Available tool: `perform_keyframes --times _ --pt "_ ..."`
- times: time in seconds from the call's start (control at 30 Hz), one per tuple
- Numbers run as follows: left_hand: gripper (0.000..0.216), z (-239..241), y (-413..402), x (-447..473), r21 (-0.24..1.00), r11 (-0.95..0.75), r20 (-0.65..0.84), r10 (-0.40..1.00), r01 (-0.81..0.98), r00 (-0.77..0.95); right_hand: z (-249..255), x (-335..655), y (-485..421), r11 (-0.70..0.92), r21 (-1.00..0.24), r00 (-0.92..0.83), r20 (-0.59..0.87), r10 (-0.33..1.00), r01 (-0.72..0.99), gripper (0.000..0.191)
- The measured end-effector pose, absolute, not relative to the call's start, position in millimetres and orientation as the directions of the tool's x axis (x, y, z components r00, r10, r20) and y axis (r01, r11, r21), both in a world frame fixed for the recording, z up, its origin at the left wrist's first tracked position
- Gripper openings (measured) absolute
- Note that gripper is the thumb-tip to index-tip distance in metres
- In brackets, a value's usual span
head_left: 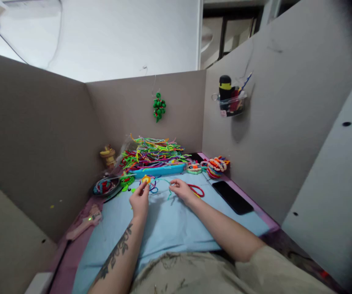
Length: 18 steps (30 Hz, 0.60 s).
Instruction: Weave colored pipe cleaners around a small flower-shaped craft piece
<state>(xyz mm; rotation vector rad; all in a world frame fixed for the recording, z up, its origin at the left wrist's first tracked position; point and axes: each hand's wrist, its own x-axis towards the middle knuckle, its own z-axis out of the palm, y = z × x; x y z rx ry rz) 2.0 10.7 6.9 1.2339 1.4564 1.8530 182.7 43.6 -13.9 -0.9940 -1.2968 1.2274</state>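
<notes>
- We pinch an orange-yellow piece (pixel 146 179) between the thumb and fingers of our left hand (pixel 139 199), just above the far part of the blue cloth (pixel 163 228).
- The piece looks compact and roundish; we cannot make out a long axis in it, nor which way it faces.
- Our right hand (pixel 182 190) has thumb and fingertips pressed together on a teal strand (pixel 163 180).
- The long axis of that strand runs crosswise, in a shallow arc from beside the orange-yellow piece to our right fingertips, where a tail hangs down and points towards us. We cannot tell whether its left end is joined to the piece.
- Blue and purple loops (pixel 154 188) show between our hands, just beside the left fingertips.
- Near our right hand, a red loop (pixel 199 188) lies on the cloth; further right, a black phone (pixel 232 198) slants, its near end to the right.
- Beyond our hands, a heap of coloured strands (pixel 154 151) spills over a blue tray (pixel 160 171), most strands lying crosswise.
</notes>
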Motion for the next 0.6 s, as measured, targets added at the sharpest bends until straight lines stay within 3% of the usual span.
perform_keyframes --times 0.27,0.37,0.5,0.6 --pt "0.046 4.5 10.8 1.7 0.927 -0.350 0.370 0.805 0.133 -0.464 -18.8 179.7 43.9 0.154 -0.985 -0.153 0.140 0.978 0.084 0.013" --pt "0.043 5.2 11.1 2.8 0.935 -0.325 0.354 0.829 0.143 -0.434 -12.6 180.4 41.4 0.153 -0.986 -0.124 0.144 0.982 0.068 0.013" --pt "0.037 5.9 12.3 6.1 0.949 -0.268 0.309 0.896 0.166 -0.320 -4.9 181.5 38.6 0.253 -0.967 -0.002 0.253 0.967 -0.026 0.020" --pt "0.037 5.8 12.7 8.8 0.965 -0.215 0.248 0.936 0.152 -0.251 -2.7 185.1 35.8 0.349 -0.936 0.081 0.351 0.933 0.039 0.021"
